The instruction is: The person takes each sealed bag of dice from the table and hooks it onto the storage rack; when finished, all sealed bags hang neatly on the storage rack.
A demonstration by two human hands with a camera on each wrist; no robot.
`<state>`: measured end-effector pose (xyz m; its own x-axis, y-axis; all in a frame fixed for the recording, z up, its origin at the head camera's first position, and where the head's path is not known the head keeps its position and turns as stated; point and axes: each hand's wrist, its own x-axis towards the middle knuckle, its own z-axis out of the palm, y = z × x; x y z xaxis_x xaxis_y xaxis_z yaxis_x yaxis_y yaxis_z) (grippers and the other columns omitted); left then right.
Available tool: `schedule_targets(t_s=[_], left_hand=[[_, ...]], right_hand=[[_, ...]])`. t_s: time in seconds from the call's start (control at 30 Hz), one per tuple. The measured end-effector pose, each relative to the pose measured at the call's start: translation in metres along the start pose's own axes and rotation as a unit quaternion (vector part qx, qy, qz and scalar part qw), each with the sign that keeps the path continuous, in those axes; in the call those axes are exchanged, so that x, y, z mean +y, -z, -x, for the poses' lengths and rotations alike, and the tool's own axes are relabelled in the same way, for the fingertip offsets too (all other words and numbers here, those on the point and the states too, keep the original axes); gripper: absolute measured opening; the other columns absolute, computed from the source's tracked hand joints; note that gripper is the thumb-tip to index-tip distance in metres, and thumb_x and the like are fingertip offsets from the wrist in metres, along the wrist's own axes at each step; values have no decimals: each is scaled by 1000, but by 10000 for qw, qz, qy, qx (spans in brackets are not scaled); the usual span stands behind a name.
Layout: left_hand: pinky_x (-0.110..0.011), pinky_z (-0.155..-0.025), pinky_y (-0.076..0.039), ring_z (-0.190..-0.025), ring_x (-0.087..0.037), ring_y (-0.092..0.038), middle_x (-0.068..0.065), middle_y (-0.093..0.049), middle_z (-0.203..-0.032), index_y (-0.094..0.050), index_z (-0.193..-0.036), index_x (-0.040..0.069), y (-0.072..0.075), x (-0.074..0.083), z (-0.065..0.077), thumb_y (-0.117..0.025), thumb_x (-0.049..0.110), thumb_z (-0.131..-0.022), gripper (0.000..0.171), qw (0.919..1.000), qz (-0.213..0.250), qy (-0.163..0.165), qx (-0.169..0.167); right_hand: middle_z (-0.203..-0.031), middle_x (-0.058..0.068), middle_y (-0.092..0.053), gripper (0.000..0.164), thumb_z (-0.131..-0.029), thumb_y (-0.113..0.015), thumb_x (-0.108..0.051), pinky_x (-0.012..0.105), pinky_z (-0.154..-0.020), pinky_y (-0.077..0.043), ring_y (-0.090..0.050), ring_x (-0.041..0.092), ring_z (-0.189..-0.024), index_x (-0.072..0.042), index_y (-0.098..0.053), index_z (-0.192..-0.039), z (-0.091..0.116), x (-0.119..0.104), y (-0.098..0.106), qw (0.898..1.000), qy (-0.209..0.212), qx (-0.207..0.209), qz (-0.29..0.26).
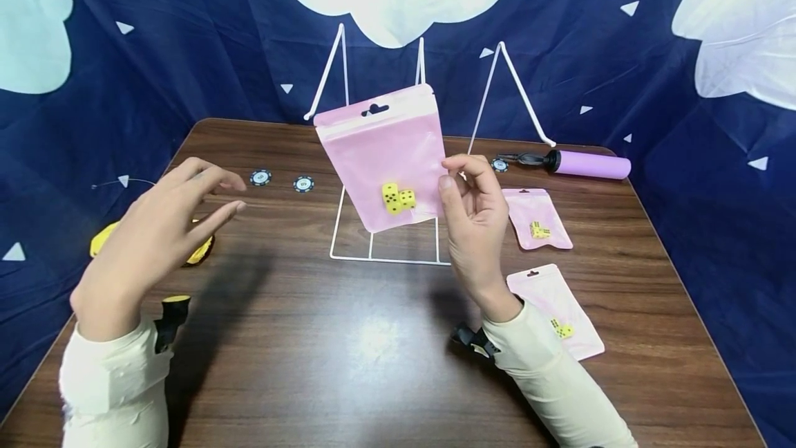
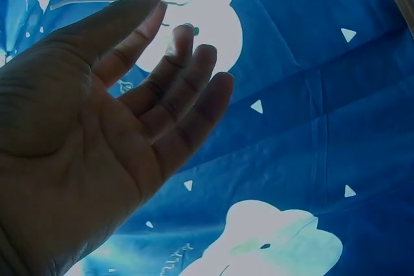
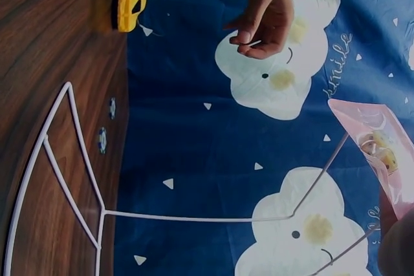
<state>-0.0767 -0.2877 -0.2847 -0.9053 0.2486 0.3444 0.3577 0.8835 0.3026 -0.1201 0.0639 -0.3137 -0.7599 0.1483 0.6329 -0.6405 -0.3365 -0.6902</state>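
My right hand (image 1: 475, 216) pinches the right edge of a pink zip bag (image 1: 385, 151) between thumb and fingers. Through its front, several yellow dice (image 1: 398, 198) show at the bottom, and a hanging slot runs along the top. The bag is raised in front of a white wire rack (image 1: 388, 259). In the right wrist view the same bag (image 3: 381, 127) appears at the right edge. Off to the left, my left hand (image 1: 155, 240) hovers above the table, holding nothing, fingers loosely bent and thumb apart. Its palm (image 2: 71, 140) fills much of the left wrist view.
On the right lie two more pink bags with yellow dice, a small one (image 1: 528, 202) and a larger one (image 1: 528, 287). Behind them is a purple hand pump (image 1: 591, 164). Poker chips (image 1: 260, 178) lie at the back left. A yellow toy car (image 3: 132, 3) stands beyond the left hand.
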Motion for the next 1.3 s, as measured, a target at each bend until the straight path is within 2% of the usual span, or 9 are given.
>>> schedule_targets(t_s=[0.2,0.33,0.47,0.77,0.93,1.13,1.3], left_hand=[[-56,-85,-48,-104,-35,-61,-15,-66,-117,-71,-118,5,1,2,2,-79,6,-98,21,10000,-35,-55,54],[-56,-87,-48,-106,-35,-61,-16,-66,-117,-71,-118,4,2,2,2,-80,5,-98,22,9999,-24,-91,75],[-57,-88,-49,-107,-35,-62,-16,-66,-117,-71,-118,5,1,1,2,-80,5,-97,22,9999,-34,-112,103],[-57,-85,-48,-104,-36,-61,-17,-65,-117,-70,-118,4,1,2,3,-82,8,-96,25,9997,-129,-109,184],[-56,-85,-48,-106,-37,-61,-17,-65,-116,-71,-118,4,0,1,3,-82,7,-96,25,9996,-111,-130,203],[-56,-85,-47,-106,-36,-61,-17,-66,-116,-71,-117,4,0,0,3,-82,8,-96,24,9997,-130,-128,191],[-55,-84,-46,-105,-36,-60,-17,-66,-116,-71,-117,6,0,0,3,-82,8,-96,24,9996,-126,-139,213]], right_hand=[[-108,7,-58,29,-98,-59,15,24,-93,-50,-54,15,-100,-4,-72,-115,1,2,-10,9997,68,-80,-235],[-112,5,-60,17,-99,-58,13,24,-93,-52,-58,15,-103,13,-65,-115,3,2,-14,9998,-1,-172,-123],[-116,4,-60,22,-101,-57,13,24,-95,-53,-62,16,-107,25,-54,-120,6,2,-17,9995,-107,-282,-79],[-112,3,-57,22,-100,-54,17,24,-100,-51,-60,13,-107,28,-51,-118,8,12,-29,9985,-143,-430,-306],[-111,3,-56,23,-101,-55,16,23,-98,-52,-61,12,-106,28,-52,-120,9,14,-36,9978,-254,-498,-355],[-114,4,-61,19,-101,-55,17,24,-97,-53,-64,11,-105,24,-56,-119,11,17,-41,9971,-460,-424,-426],[-113,2,-61,22,-101,-53,17,21,-93,-54,-64,10,-102,27,-52,-120,12,20,-44,9960,-586,-474,-472]])
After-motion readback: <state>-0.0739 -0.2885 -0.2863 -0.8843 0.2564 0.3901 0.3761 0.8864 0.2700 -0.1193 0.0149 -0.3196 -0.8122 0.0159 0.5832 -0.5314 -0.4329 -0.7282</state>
